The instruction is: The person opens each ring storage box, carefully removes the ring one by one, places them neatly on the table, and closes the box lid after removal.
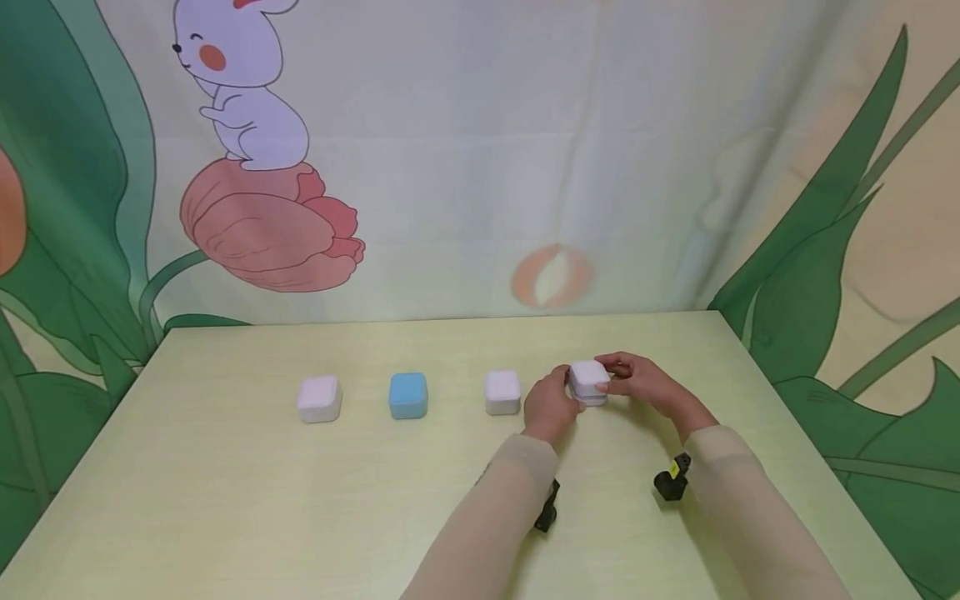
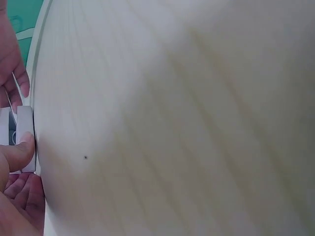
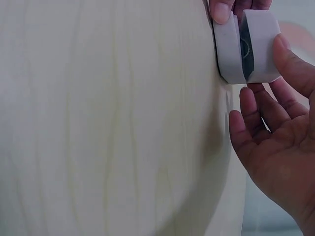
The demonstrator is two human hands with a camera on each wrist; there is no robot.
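Near the right side of the table, a small pale pink jewelry box (image 1: 588, 377) with rounded corners stands between both hands. In the right wrist view its lid (image 3: 262, 46) and base (image 3: 229, 49) are parted by a narrow gap. Dark lining and part of a thin, shiny ring-like curve show inside. My left hand (image 1: 549, 406) holds the base from the left, its thumb (image 2: 24, 143) against the side. The lid is pinched by my right hand (image 1: 651, 385), thumb on one face, other fingers partly hidden behind.
To the left, in a row, sit a pale pink box (image 1: 502, 392), a blue box (image 1: 408, 396) and another pale pink box (image 1: 320, 399). A printed curtain (image 1: 450, 167) hangs behind the table (image 1: 225, 500). Black wrist cameras (image 1: 671, 479) stick out below the sleeves.
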